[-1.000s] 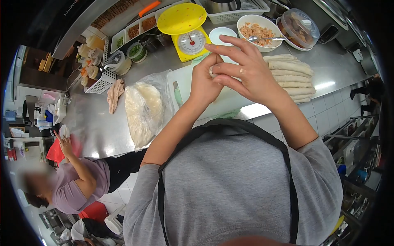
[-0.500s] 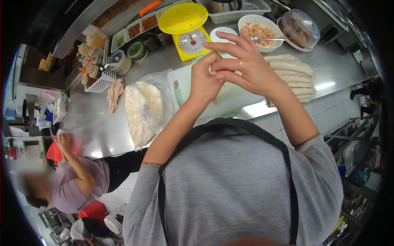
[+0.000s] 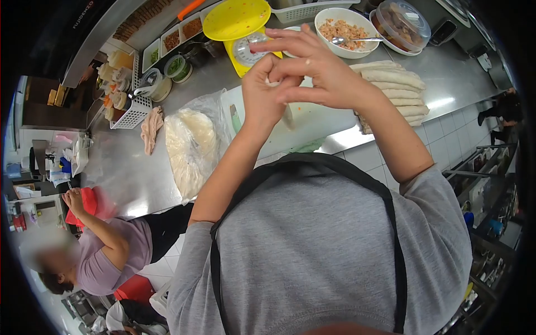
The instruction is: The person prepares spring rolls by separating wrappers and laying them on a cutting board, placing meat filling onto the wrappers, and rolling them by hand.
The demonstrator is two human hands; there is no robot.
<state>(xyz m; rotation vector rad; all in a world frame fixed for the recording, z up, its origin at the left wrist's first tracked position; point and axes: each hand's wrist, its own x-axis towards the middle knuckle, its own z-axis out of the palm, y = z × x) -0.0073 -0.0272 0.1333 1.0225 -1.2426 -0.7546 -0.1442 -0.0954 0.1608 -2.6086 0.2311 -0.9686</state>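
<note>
My left hand (image 3: 261,92) is closed in a loose fist above the white cutting board (image 3: 318,120). A bit of pale dough (image 3: 272,84) shows at the top of the fist. Against that fist, the thumb and a finger of my right hand (image 3: 321,72) close in a pinch, while its other fingers stretch out; small crumbs stick to it. What lies between the pinching fingers is mostly hidden. Below the hands shows a narrow pale piece (image 3: 287,118); I cannot tell whether it hangs or lies on the board. Long floured dough rolls (image 3: 393,92) lie side by side at right.
A bag of dough (image 3: 192,148) lies left of the board. Behind stand a yellow scale (image 3: 234,22), a bowl of chopped filling (image 3: 346,33) with a spoon, and a lidded container (image 3: 401,25). Far left, a co-worker (image 3: 114,240) stands at the counter.
Both hands have shifted slightly left in view, still together. The narrow pale piece below them shows more plainly. The co-worker's hands have moved a little lower.
</note>
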